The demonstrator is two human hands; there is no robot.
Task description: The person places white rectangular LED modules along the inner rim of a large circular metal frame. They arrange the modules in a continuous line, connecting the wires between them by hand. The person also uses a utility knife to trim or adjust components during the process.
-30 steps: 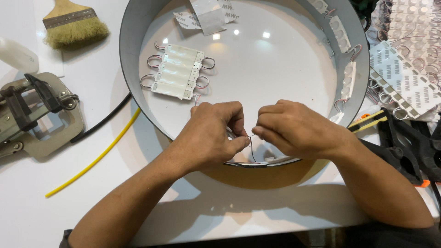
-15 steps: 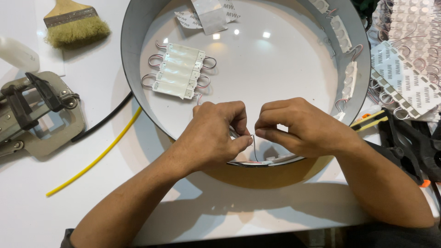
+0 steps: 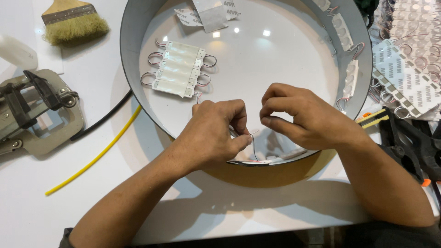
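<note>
A person's left hand (image 3: pixel 211 138) pinches a thin wire (image 3: pixel 251 146) between thumb and forefinger at the near inner wall of a round, shallow white channel housing (image 3: pixel 131 87) on a white bench (image 3: pixel 92 193). The right hand (image 3: pixel 305 119) hovers just beside it, fingers curled into a narrow grip; whether it holds the wire cannot be told. A cluster of white light modules (image 3: pixel 177 69) lies inside the housing, farther back. Outside, to the left, lie a yellow cable (image 3: pixel 96 156), a black cable (image 3: pixel 108 115), a metal clamp (image 3: pixel 32 110) and a paintbrush (image 3: pixel 73 23).
</note>
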